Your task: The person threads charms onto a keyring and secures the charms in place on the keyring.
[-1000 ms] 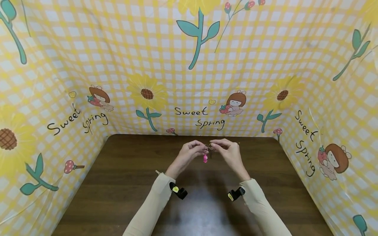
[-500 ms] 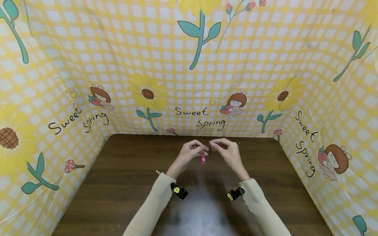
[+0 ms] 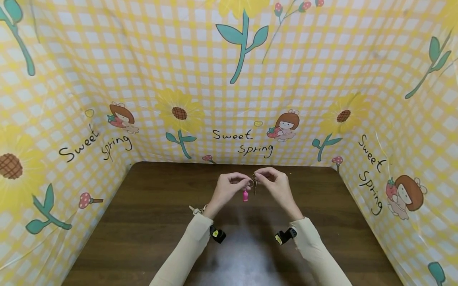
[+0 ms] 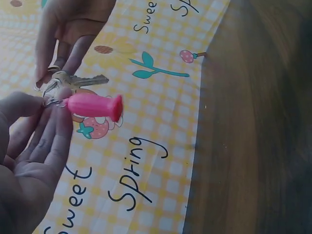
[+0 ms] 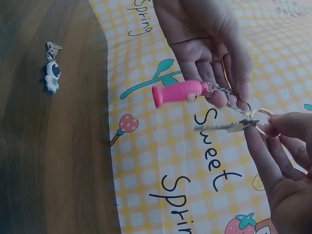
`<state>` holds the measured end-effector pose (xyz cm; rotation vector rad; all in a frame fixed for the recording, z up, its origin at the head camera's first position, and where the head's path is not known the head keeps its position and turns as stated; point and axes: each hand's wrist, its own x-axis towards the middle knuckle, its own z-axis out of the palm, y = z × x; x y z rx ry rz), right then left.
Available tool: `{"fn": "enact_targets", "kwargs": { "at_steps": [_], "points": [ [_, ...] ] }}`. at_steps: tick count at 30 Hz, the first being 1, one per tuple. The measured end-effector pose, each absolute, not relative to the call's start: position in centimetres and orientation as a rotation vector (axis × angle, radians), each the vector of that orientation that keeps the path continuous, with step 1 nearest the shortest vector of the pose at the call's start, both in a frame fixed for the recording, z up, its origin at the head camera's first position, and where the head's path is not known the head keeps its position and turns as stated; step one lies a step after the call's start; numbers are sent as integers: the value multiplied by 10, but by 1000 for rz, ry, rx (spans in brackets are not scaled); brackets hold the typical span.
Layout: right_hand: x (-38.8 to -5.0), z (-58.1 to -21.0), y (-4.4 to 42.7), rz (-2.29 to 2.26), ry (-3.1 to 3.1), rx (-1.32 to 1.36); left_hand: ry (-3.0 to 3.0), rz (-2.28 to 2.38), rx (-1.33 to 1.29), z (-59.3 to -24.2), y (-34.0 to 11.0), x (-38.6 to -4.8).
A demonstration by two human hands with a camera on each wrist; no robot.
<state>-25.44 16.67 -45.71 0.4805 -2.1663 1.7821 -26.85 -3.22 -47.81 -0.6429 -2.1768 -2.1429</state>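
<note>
My left hand [image 3: 229,188] pinches a metal ring [image 5: 238,106] from which a pink charm [image 3: 245,196] hangs on a short chain. Facing it, my right hand [image 3: 278,186] grips another ring [image 5: 263,110] between thumb and fingers. A metal key [image 4: 90,80] hangs where the two rings meet; I cannot tell how the rings are joined. Both hands are raised, fingertips close together, with the charm on the left and the key on the right in the head view.
Keys [image 3: 195,209] lie on the brown table [image 3: 164,178] beside my left wrist. In the right wrist view a white figure charm [image 5: 52,77] with a metal clasp lies on the wood. Yellow checked cloth [image 3: 222,91] walls the table's back and sides.
My left hand has turned a little, its wrist shifting right, so more of the keys beside it shows. The pink charm has moved slightly left and down, and the key hangs more visibly.
</note>
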Motion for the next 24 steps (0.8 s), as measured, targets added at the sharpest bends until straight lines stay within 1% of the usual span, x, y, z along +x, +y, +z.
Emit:
{"fn": "enact_targets", "kwargs": {
  "at_steps": [12,24],
  "points": [
    [-253,-461,165,1878,-2192,514,-2128,-2041,-644,-478,-33,-271],
    [-254,-461,164,1938,-2173,542,-2128,-2053,-639,-472,-34,-270]
  ]
}}
